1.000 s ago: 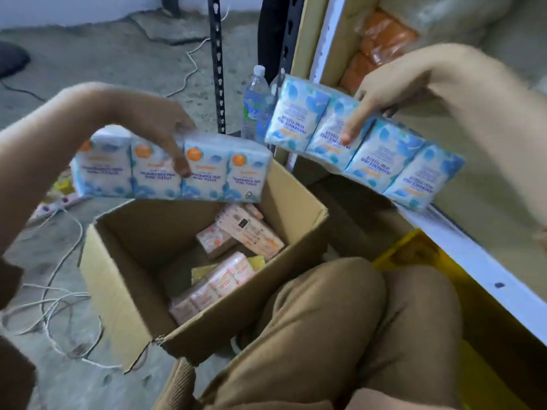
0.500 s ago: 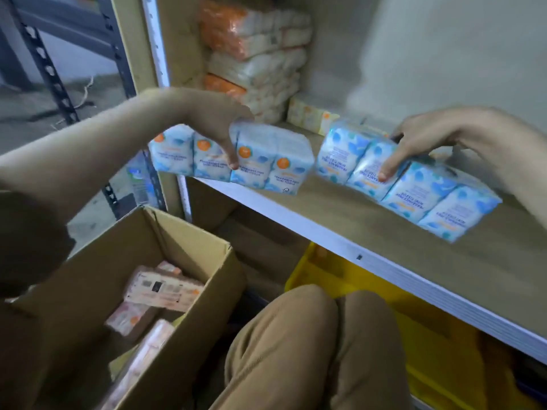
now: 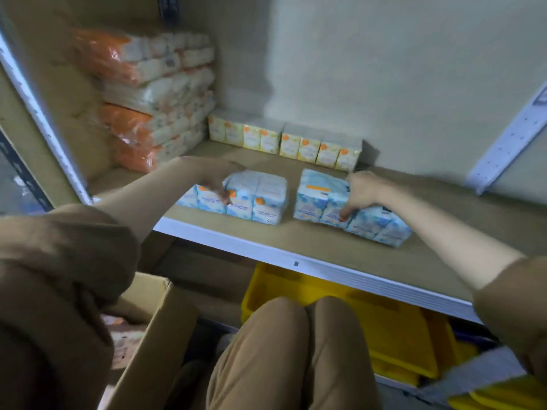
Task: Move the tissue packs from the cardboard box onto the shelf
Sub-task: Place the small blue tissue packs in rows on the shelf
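Two blue-and-white tissue packs sit on the wooden shelf (image 3: 310, 241). My left hand (image 3: 211, 176) grips the left tissue pack (image 3: 254, 196) from above, fingers over its front. My right hand (image 3: 359, 192) holds the right tissue pack (image 3: 319, 199), thumb pressed on its front face. Both packs touch the shelf board near its front edge. The cardboard box (image 3: 159, 329) stands at the lower left, with pink packs partly visible inside, mostly hidden by my left sleeve.
A row of yellow tissue packs (image 3: 284, 142) lines the shelf's back wall. Orange-and-white bundles (image 3: 154, 93) are stacked at the back left. A yellow bin (image 3: 370, 318) sits under the shelf. My knees (image 3: 296, 344) are at the bottom centre.
Both hands moved the packs from the air above the box forward and down onto the shelf board. The view swung from the box toward the shelf.
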`<action>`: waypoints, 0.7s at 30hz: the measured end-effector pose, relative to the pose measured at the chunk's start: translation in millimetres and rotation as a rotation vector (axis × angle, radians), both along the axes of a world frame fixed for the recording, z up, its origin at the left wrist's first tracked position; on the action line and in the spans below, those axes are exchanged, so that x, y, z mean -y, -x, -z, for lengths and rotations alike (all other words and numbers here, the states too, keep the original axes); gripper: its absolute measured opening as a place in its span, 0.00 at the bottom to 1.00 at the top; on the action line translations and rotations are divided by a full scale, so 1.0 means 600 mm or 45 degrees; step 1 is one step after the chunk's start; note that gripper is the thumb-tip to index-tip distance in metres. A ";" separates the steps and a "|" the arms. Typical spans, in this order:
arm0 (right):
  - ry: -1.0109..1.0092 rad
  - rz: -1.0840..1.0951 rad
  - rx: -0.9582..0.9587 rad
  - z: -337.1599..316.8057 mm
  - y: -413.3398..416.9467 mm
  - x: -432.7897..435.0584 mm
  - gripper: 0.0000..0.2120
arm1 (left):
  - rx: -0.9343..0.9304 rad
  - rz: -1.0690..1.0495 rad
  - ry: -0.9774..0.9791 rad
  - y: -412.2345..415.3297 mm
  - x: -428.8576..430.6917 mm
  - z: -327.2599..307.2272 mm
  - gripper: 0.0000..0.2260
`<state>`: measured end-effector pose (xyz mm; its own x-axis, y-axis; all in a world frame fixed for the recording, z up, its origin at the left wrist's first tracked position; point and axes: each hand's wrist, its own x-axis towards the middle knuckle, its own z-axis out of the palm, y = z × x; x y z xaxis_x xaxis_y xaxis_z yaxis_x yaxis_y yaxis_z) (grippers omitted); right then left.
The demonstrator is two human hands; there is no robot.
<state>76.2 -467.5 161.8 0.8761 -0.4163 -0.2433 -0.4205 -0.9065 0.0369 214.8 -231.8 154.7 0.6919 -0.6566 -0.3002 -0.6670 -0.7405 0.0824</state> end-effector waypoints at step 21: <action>0.489 -0.751 -0.250 0.022 -0.082 -0.110 0.03 | 0.171 -0.043 0.334 -0.022 -0.023 0.064 0.33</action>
